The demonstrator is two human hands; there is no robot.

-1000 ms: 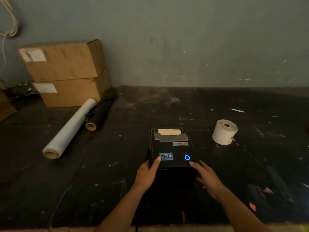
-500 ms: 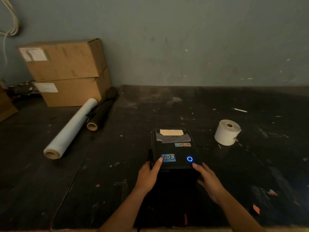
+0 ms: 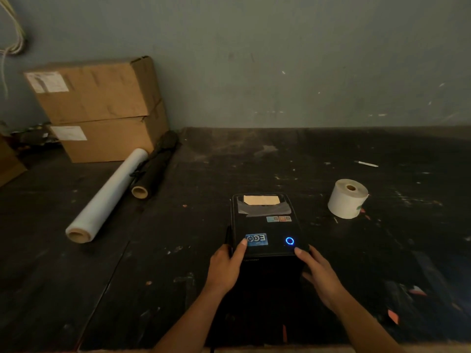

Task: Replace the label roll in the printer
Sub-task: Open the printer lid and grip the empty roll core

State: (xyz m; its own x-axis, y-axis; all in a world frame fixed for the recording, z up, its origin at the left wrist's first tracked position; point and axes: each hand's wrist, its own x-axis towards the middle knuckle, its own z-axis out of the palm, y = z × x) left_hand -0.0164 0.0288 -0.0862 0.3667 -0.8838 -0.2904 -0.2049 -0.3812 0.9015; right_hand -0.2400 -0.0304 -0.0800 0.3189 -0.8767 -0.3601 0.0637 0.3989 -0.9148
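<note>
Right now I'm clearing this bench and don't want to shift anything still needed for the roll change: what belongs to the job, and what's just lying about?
Part of the job:
printer, lid shut, light on
white label roll, standing right of it
left hand and right hand, on its near corners

Lying about:
cardboard boxes
clear film roll
black roll
white stick

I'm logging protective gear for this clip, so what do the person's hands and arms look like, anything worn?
Both are bare: the left hand and right hand show no gloves, rings or watch, and no sleeves cover the forearms as far as the frame shows.
</note>
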